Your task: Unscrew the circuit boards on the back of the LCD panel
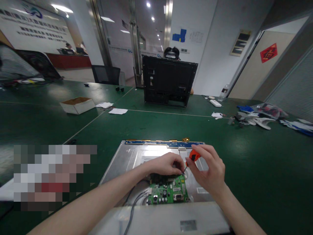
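1. Right hand (212, 169): grasps the orange handle of a screwdriver (194, 155) between thumb and fingers. The shaft slants down toward the left hand.
2. Left hand (168, 164): fingers curled at the far edge of the green circuit board (168, 189), just beside the screwdriver tip. Whether the fingertips grip a part cannot be told.
3. Circuit board: located beneath the left hand, on the silver metal panel (119, 163). Grey cables (133, 209) run from its left edge toward the viewer.
4. Metal panel: lies on the green table (105, 130). A narrow blue board (151, 143) runs along its far edge.
5. Surroundings: a black monitor housing (168, 78) stands upright across the table; an open white box (73, 107) sits to its left.
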Action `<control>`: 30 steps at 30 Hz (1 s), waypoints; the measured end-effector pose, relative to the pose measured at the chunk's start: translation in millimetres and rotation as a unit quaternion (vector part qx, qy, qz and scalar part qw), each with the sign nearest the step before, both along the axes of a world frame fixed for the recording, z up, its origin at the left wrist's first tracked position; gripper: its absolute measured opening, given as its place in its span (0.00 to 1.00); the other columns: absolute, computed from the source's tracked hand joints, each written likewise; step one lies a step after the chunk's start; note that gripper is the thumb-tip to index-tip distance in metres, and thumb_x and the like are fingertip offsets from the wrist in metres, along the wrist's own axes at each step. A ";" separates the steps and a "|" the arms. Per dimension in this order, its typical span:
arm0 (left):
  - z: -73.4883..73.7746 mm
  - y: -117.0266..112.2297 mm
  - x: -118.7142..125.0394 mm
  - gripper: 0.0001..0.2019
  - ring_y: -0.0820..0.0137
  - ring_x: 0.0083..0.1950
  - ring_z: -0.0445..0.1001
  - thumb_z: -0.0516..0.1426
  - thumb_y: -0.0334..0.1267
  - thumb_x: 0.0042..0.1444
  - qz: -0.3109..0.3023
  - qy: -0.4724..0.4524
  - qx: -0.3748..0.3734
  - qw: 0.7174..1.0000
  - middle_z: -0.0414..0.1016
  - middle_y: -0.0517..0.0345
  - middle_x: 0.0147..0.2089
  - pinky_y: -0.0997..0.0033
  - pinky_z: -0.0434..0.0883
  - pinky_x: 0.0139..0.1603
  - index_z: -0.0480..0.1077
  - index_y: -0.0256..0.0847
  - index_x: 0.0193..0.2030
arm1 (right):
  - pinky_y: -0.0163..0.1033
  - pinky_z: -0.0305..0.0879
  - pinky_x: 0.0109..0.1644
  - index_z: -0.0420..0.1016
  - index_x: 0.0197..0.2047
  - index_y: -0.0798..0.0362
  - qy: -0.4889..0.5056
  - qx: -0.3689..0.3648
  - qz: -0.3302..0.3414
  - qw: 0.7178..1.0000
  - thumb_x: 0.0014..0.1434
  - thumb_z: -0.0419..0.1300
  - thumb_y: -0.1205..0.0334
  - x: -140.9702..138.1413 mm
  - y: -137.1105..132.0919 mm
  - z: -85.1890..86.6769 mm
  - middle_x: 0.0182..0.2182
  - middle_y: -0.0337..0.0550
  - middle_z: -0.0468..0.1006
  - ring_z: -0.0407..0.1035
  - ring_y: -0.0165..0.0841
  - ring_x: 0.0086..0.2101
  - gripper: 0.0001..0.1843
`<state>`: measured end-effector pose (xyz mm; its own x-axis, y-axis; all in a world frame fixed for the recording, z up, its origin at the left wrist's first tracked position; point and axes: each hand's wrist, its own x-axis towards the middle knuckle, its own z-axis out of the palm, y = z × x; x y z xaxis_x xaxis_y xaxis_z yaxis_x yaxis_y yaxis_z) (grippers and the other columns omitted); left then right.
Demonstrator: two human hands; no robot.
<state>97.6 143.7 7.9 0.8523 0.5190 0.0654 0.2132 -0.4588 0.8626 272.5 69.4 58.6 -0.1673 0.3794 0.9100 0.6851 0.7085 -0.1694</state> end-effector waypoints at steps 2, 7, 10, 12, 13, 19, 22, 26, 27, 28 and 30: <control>1.2 -0.3 0.2 0.06 0.70 0.35 0.73 0.61 0.25 0.50 0.007 0.001 0.001 1.000 0.76 0.61 0.33 0.74 0.69 0.39 0.76 0.37 0.34 | 0.37 0.74 0.33 0.71 0.58 0.45 -0.004 0.000 -0.002 1.000 0.60 0.61 0.69 -0.5 0.2 0.5 0.36 0.42 0.76 0.75 0.33 0.33 0.23; 3.4 0.0 0.2 0.06 0.71 0.34 0.72 0.61 0.25 0.50 0.001 0.010 0.011 1.000 0.74 0.61 0.32 0.75 0.68 0.36 0.76 0.37 0.34 | 0.36 0.74 0.33 0.69 0.60 0.48 -0.007 -0.007 0.008 1.000 0.61 0.60 0.70 -1.3 -0.5 2.7 0.35 0.42 0.78 0.74 0.32 0.32 0.24; 3.0 0.6 -0.1 0.07 0.70 0.36 0.72 0.60 0.24 0.51 -0.014 0.006 0.008 1.000 0.76 0.60 0.34 0.74 0.68 0.38 0.76 0.36 0.37 | 0.38 0.76 0.35 0.68 0.59 0.51 -0.005 -0.012 0.018 1.000 0.60 0.58 0.70 -0.7 -1.2 2.7 0.38 0.45 0.80 0.75 0.33 0.33 0.23; 2.0 0.9 -0.3 0.09 0.70 0.36 0.73 0.60 0.24 0.51 -0.018 0.007 0.005 1.000 0.76 0.60 0.35 0.74 0.68 0.39 0.76 0.36 0.38 | 0.38 0.76 0.36 0.67 0.58 0.53 -0.002 -0.016 0.016 1.000 0.60 0.57 0.70 0.1 -1.6 1.8 0.39 0.47 0.81 0.76 0.33 0.32 0.22; 1.4 1.1 -0.4 0.09 0.70 0.36 0.73 0.60 0.24 0.51 -0.017 0.008 0.004 1.000 0.76 0.60 0.35 0.74 0.68 0.39 0.76 0.37 0.39 | 0.38 0.76 0.35 0.67 0.58 0.53 -0.001 -0.017 0.014 1.000 0.60 0.57 0.70 0.4 -1.8 1.3 0.39 0.47 0.81 0.76 0.33 0.32 0.22; 0.0 1.2 -1.1 0.08 0.69 0.38 0.74 0.61 0.24 0.51 -0.011 0.004 0.000 1.000 0.78 0.59 0.37 0.73 0.69 0.41 0.76 0.36 0.39 | 0.35 0.75 0.33 0.67 0.54 0.52 0.002 -0.014 0.010 1.000 0.60 0.62 0.67 0.7 -1.6 -0.9 0.35 0.43 0.81 0.77 0.33 0.31 0.19; 0.2 0.8 -1.0 0.09 0.68 0.39 0.75 0.61 0.24 0.51 -0.015 0.005 -0.005 1.000 0.79 0.58 0.39 0.73 0.69 0.42 0.77 0.36 0.40 | 0.35 0.75 0.33 0.66 0.54 0.52 0.003 -0.015 0.005 1.000 0.61 0.62 0.67 0.3 -0.7 -1.1 0.35 0.42 0.80 0.77 0.32 0.31 0.18; 1.3 0.3 -0.7 0.08 0.68 0.39 0.74 0.62 0.25 0.51 -0.010 0.007 -0.003 1.000 0.78 0.58 0.37 0.73 0.69 0.42 0.77 0.36 0.39 | 0.36 0.76 0.37 0.67 0.54 0.51 -0.004 -0.010 0.007 1.000 0.61 0.62 0.68 0.4 0.5 -1.0 0.37 0.43 0.79 0.77 0.33 0.35 0.18; 1.7 0.1 -0.6 0.08 0.68 0.38 0.74 0.62 0.25 0.51 -0.007 0.008 0.001 1.000 0.77 0.59 0.36 0.73 0.69 0.41 0.77 0.36 0.38 | 0.36 0.76 0.37 0.68 0.54 0.50 -0.006 -0.007 0.005 1.000 0.61 0.61 0.68 0.5 0.7 -1.0 0.38 0.44 0.78 0.76 0.33 0.36 0.18; 2.1 0.0 -0.5 0.08 0.69 0.38 0.74 0.63 0.25 0.50 -0.004 0.008 0.004 1.000 0.77 0.59 0.36 0.73 0.69 0.41 0.77 0.36 0.38 | 0.37 0.76 0.37 0.68 0.55 0.49 -0.007 -0.006 0.002 1.000 0.61 0.61 0.68 0.6 0.8 -0.9 0.39 0.44 0.77 0.76 0.33 0.36 0.18; 2.9 -0.3 -0.2 0.07 0.69 0.37 0.73 0.63 0.25 0.50 0.000 0.010 0.009 1.000 0.76 0.60 0.35 0.74 0.69 0.40 0.77 0.36 0.36 | 0.36 0.75 0.34 0.69 0.56 0.47 -0.009 -0.004 -0.005 1.000 0.61 0.61 0.68 0.8 0.8 -0.8 0.39 0.44 0.75 0.75 0.33 0.36 0.20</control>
<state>97.4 143.5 10.9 0.8531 0.5186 0.0566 0.2316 -0.4737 0.8497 273.3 70.2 57.8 -0.1807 0.3878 0.9038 0.6948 0.7008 -0.1618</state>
